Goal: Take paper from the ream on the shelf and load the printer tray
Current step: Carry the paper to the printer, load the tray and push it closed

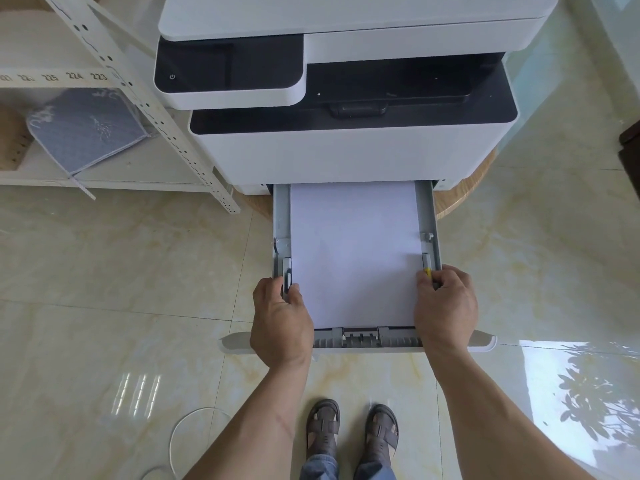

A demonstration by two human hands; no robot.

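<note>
Paper (353, 254) lies flat in the pulled-out printer tray (281, 216), its long axis running from us toward the printer (346, 143), far end just under the machine's front. Nearest to us we see our two sandalled feet (351, 431) on the glossy tiled floor (104, 271), with a thin white cable loop (188, 424) to their left. Both forearms reach forward and down. Our left hand (280, 323) curls over the tray's near left corner, fingertips pinching the grey side guide (286, 271) against the sheet's edge. Our right hand (445, 306) mirrors it at the near right corner, fingers closed on the guide with the yellow tab (428, 271). Beyond, the printer sits on a round wooden counter (460, 195). To the left stands a white shelf (104, 174) holding a blue-grey patterned cloth item (86, 126); we see nothing lying across the tray.
</note>
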